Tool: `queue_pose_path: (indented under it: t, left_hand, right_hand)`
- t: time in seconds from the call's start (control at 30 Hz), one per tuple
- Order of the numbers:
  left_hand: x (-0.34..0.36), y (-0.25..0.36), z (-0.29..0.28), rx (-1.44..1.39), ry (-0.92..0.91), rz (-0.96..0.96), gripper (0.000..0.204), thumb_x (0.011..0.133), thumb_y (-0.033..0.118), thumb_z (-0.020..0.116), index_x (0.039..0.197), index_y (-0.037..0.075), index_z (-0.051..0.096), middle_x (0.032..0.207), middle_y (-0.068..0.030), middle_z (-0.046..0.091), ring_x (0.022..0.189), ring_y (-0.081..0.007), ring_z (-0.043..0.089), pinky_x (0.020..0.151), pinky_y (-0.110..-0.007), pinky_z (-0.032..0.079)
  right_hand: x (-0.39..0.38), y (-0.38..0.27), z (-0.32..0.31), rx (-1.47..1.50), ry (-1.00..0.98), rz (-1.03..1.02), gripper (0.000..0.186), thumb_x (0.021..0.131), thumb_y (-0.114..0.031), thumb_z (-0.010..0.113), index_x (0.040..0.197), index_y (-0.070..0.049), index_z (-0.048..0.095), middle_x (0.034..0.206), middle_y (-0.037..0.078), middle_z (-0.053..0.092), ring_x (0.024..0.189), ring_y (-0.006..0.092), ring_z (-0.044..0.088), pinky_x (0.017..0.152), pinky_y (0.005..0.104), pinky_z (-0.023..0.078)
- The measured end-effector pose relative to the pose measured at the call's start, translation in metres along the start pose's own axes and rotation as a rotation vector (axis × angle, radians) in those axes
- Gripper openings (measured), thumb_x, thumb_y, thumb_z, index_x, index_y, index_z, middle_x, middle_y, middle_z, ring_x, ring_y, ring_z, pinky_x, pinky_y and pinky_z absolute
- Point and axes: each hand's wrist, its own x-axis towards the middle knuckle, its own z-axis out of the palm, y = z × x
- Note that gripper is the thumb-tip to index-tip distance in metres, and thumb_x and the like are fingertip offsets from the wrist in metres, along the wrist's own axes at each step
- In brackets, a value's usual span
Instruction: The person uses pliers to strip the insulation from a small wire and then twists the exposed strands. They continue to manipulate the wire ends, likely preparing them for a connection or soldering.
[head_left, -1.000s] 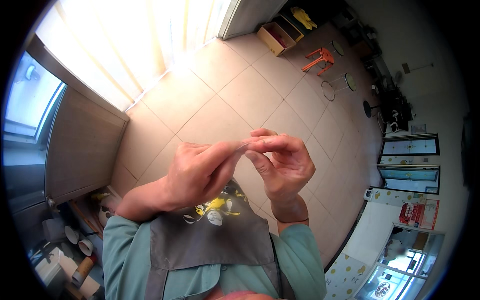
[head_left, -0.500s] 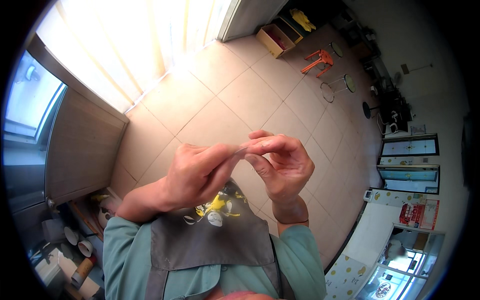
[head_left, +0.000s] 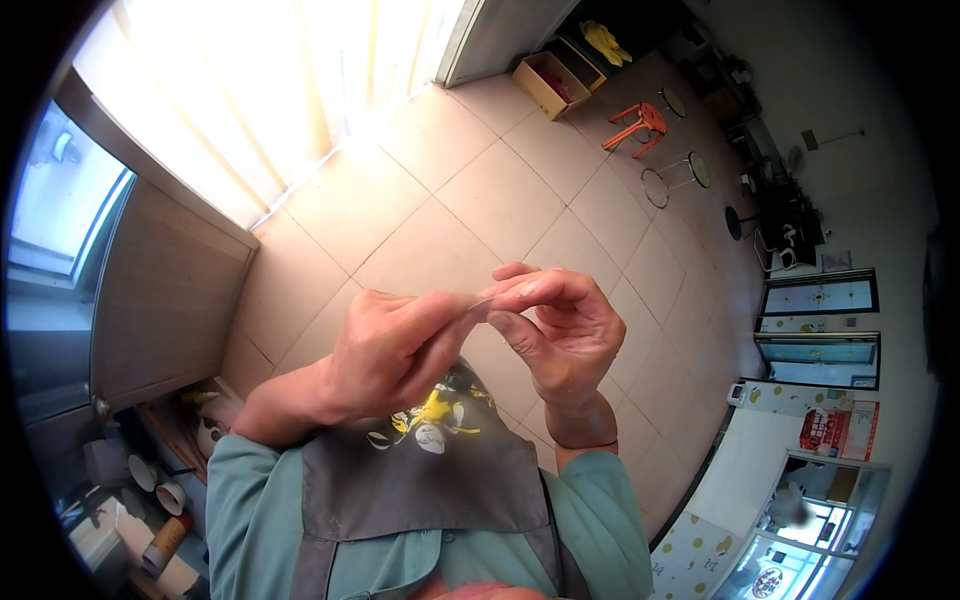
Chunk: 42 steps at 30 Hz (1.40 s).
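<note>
Both my hands meet in front of my chest, above the dark grey apron [head_left: 420,490] with its yellow and white print. Between the fingertips shows a thin, greyish, slightly shiny strip [head_left: 481,304]; most of it is hidden, and its kind does not show. My left hand [head_left: 395,345] is closed, the thumb and forefinger pinching one end of it. At the other end, my right hand [head_left: 570,335] is curled, with thumb and forefinger closed around the strip's tip and the remaining fingers bent behind. A dark band circles the right wrist.
Pale floor tiles [head_left: 440,235] spread beyond my hands. A wooden cabinet [head_left: 170,290] stands at left, with cups [head_left: 170,495] and clutter below. Far off are a cardboard box [head_left: 550,85], an orange stool [head_left: 637,128] and round-seated stools [head_left: 698,170]. A bright curtain [head_left: 260,90] hangs at upper left.
My right hand has shifted very slightly to the left. Both hands keep their pinch at the strip, and the surroundings look the same.
</note>
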Motion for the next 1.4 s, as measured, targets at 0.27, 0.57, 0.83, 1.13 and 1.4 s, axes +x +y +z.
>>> queue_pose_path:
  t: [0.27,0.57,0.83,1.13,1.4]
  left_hand:
    - [0.001,-0.001,0.0,0.037,0.009,0.025,0.023,0.091,-0.007,0.064,0.113,-0.003,0.07,0.064,-0.0094,0.058,0.048,-0.0212,0.058,0.045,-0.034,0.044]
    - [0.006,0.005,-0.018,0.117,0.131,-0.041,0.014,0.093,-0.007,0.063,0.105,-0.004,0.068,0.063,-0.008,0.055,0.048,-0.02,0.058,0.047,-0.033,0.044]
    - [0.006,-0.003,-0.005,0.417,0.073,0.299,0.024,0.081,-0.008,0.07,0.104,-0.003,0.069,0.067,-0.0054,0.058,0.051,-0.0189,0.056,0.048,-0.032,0.043]
    - [0.001,-0.013,-0.002,0.535,0.031,0.395,0.034,0.075,-0.008,0.072,0.109,-0.003,0.069,0.064,-0.0028,0.055,0.049,-0.0163,0.052,0.046,-0.031,0.039]
    - [-0.001,-0.001,0.003,0.496,0.083,0.357,0.026,0.077,-0.004,0.072,0.104,-0.001,0.07,0.06,-0.001,0.047,0.047,-0.0149,0.05,0.045,-0.029,0.037]
  right_hand:
    - [0.002,0.0,0.0,0.005,0.0,0.001,0.029,0.084,0.012,0.078,0.109,0.003,0.066,0.098,0.013,0.076,0.096,0.0225,0.075,0.106,0.0469,0.05]
    - [-0.008,-0.001,0.006,-0.013,-0.073,0.079,0.026,0.083,0.013,0.078,0.104,0.002,0.068,0.096,0.011,0.075,0.096,0.0228,0.074,0.104,0.0466,0.05]
    - [-0.002,-0.001,0.003,-0.037,-0.022,-0.085,0.056,0.087,0.004,0.08,0.133,0.004,0.05,0.124,0.019,0.062,0.119,0.0281,0.062,0.106,0.044,0.049]
    - [0.004,0.002,-0.002,0.061,0.047,-0.075,0.044,0.087,0.011,0.057,0.13,0.005,0.049,0.128,0.02,0.054,0.125,0.0305,0.057,0.11,0.0458,0.046]
    - [-0.008,0.016,-0.006,0.694,-0.018,0.258,0.011,0.103,-0.012,0.066,0.111,-0.005,0.065,0.127,0.01,0.057,0.126,0.0254,0.057,0.108,0.0438,0.048]
